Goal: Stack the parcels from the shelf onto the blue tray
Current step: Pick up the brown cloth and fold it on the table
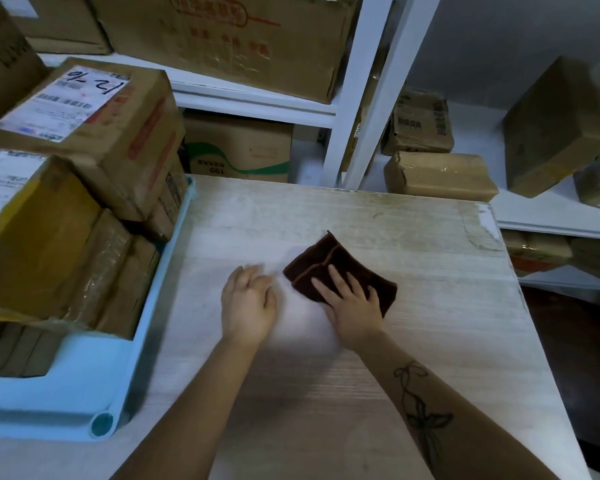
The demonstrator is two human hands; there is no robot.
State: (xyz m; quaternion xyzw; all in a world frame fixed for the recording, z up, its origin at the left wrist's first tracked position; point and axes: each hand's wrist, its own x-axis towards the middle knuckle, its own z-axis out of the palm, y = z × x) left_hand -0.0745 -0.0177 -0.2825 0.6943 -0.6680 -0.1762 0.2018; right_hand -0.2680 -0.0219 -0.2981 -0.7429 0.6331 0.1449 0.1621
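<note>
The blue tray (84,386) sits at the left of the table, stacked with several cardboard parcels; the top one (94,133) carries a white label. More brown parcels (437,176) lie on the white shelf (548,216) at the right. My right hand (349,303) lies flat, fingers spread, on a folded dark brown cloth (329,263) in the middle of the table. My left hand (248,304) hovers blurred just left of the cloth, fingers loosely apart, holding nothing.
The pale wood-grain table (413,341) fills the foreground. Large cartons (236,43) stand on the white shelving behind, with another carton (239,148) below. White shelf uprights (357,98) rise behind the table's far edge.
</note>
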